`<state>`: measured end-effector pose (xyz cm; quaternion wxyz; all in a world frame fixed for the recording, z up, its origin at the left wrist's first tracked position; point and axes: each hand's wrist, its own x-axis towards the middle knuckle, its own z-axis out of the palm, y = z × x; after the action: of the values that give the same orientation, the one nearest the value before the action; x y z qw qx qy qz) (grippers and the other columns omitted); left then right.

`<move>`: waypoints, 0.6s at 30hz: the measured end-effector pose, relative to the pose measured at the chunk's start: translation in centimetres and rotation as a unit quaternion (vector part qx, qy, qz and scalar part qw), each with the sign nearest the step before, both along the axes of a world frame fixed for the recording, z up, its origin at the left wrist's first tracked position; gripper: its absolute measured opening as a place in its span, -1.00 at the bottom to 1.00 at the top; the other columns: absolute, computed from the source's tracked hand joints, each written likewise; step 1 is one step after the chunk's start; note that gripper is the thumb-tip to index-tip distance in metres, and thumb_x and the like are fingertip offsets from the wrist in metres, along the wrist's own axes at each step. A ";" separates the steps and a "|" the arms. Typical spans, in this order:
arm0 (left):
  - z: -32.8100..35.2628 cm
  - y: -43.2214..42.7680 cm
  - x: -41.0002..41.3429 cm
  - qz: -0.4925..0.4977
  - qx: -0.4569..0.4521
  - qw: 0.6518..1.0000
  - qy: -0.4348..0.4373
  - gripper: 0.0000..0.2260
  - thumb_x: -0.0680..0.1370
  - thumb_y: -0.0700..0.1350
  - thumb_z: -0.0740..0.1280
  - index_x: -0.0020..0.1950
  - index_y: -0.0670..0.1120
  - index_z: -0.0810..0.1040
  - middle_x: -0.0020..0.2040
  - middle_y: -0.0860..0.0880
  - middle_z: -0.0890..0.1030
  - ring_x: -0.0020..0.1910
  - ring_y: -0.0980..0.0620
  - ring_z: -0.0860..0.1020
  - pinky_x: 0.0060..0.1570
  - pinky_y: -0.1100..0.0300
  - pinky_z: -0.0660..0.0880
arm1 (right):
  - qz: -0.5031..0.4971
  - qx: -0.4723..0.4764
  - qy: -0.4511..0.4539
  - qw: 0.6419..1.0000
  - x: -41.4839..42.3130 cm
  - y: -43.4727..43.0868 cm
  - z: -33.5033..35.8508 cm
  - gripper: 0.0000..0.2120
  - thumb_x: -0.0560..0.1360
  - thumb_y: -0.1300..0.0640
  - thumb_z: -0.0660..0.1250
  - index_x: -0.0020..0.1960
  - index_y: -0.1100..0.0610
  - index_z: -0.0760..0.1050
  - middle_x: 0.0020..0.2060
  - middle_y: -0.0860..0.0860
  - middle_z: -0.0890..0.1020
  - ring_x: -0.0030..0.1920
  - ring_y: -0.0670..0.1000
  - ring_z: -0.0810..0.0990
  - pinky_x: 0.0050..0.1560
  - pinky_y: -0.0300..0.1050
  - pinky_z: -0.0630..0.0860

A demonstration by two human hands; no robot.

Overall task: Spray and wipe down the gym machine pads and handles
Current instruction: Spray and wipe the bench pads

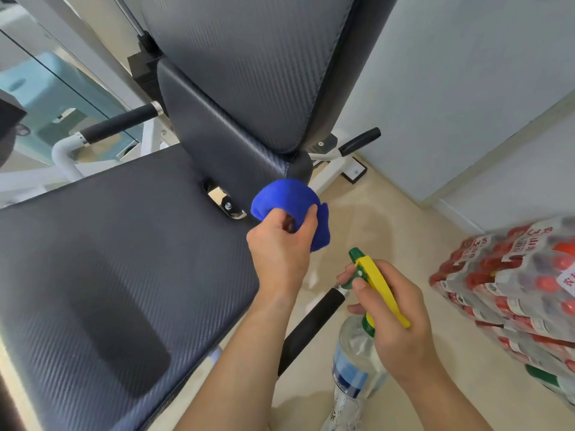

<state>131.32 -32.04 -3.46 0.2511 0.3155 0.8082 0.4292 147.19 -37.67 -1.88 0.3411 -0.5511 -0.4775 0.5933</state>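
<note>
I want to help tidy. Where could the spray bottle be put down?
The wide seat pad is bare, left of the left hand. The floor between it and the wall is free too. Bottle packs crowd the lower right.

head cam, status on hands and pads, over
Left hand grips cloth at seat pad edge. Right hand holds spray bottle. Bottle packs on floor, right side.

The bottle (354, 368) runs off the lower edge. Its label print is too blurred to read, and the right hand (401, 321) hides its neck. The left hand (280, 247) has some fingertips hidden in the cloth (289, 197). The pack (513, 275) is blurred and cut by the right edge. The seat (109, 259) passes the left and lower edges.
</note>
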 end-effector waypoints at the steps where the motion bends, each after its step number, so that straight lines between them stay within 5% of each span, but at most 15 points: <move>1: -0.6 0.0 -0.1 -0.001 -0.022 1.000 0.018 -0.50 0.47 0.05 0.50 -0.45 -0.06 0.25 -0.53 0.08 0.29 -0.49 0.09 0.25 -0.47 0.19 0.26 | 0.002 0.000 0.002 1.000 -0.1 0.0 0.0 -0.81 0.55 0.02 0.29 0.00 0.05 0.65 -0.11 0.01 0.71 0.00 0.04 0.69 -0.04 0.05 0.66; 4: -2.4 0.2 0.1 0.009 -0.045 0.999 0.015 -0.51 0.50 0.02 0.47 -0.47 -0.03 0.26 -0.56 0.09 0.29 -0.52 0.08 0.26 -0.49 0.29 0.19 | 0.004 0.001 0.006 1.000 -0.4 0.2 0.1 -0.82 0.53 -0.03 0.31 -0.01 0.01 0.65 -0.12 0.01 0.72 -0.01 0.03 0.69 -0.08 -0.01 0.65; 8: -4.6 -0.2 0.2 0.004 -0.084 0.996 0.000 -0.59 0.56 0.01 0.39 -0.43 -0.07 0.36 -0.49 0.04 0.40 -0.45 0.06 0.33 -0.41 0.17 0.27 | 0.001 0.012 0.001 1.000 -0.3 0.5 0.1 -0.72 0.52 -0.11 0.31 0.02 0.06 0.65 -0.14 0.04 0.70 -0.04 0.07 0.68 -0.08 0.06 0.65; 12: -6.0 -0.3 -0.6 -0.010 -0.127 0.992 -0.011 -0.66 0.57 -0.03 0.33 -0.37 -0.15 0.45 -0.41 -0.07 0.48 -0.39 -0.02 0.38 -0.40 0.16 0.29 | 0.007 0.014 0.001 1.000 0.3 0.5 0.0 -0.79 0.54 0.03 0.28 0.04 0.08 0.65 -0.10 0.01 0.73 0.01 0.03 0.69 -0.12 -0.07 0.67; 18: -4.5 -2.9 -3.1 0.051 -0.172 0.982 -0.065 -0.66 0.48 -0.10 0.33 -0.40 -0.12 0.26 -0.45 -0.02 0.31 -0.38 -0.02 0.29 -0.40 0.05 0.38 | 0.022 0.018 -0.001 1.000 0.5 0.2 1.0 -0.80 0.54 0.05 0.28 0.02 0.06 0.65 -0.11 0.00 0.71 -0.01 0.03 0.68 -0.10 -0.04 0.65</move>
<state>128.18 -34.93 -7.98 0.3315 0.1974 0.8668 0.3160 147.69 -37.50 -0.87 0.3374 -0.5349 -0.5006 0.5911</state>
